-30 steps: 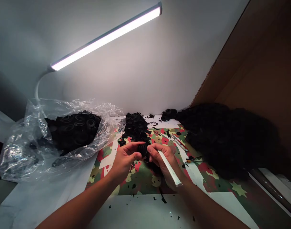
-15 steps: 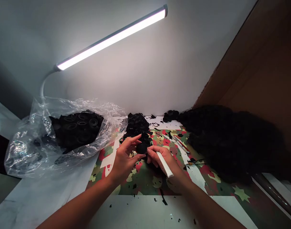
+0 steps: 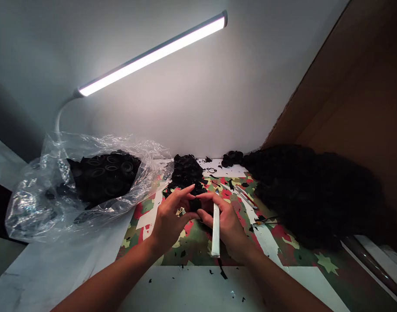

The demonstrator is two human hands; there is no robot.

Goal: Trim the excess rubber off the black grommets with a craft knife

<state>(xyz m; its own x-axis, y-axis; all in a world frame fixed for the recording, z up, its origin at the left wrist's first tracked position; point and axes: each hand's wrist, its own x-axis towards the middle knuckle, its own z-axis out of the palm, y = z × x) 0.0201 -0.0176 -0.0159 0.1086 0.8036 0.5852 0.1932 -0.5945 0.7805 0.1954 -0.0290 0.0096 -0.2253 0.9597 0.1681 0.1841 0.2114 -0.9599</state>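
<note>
My left hand point(image 3: 169, 218) and my right hand point(image 3: 224, 221) meet over the camouflage-patterned mat point(image 3: 195, 242). Between their fingertips sits a small round black rubber part point(image 3: 194, 203), pinched by my left thumb and fingers and touched by my right fingertips. Across my right palm lies a white-handled tool point(image 3: 215, 230), gripped with its handle pointing back toward me. A small heap of black parts point(image 3: 185, 170) lies just beyond my hands.
A clear plastic bag point(image 3: 55, 190) holding black ring-shaped parts point(image 3: 103, 175) lies at the left. A large black pile point(image 3: 315, 195) fills the right, against a brown cardboard wall point(image 3: 354, 99). A lit bar lamp point(image 3: 152, 54) hangs overhead. Red-handled tweezers point(image 3: 245, 196) and black scraps lie on the mat.
The white tool's handle has swung from pointing lower right to pointing straight back at me. My right fingers have closed in on the black part, and both hands shifted slightly.
</note>
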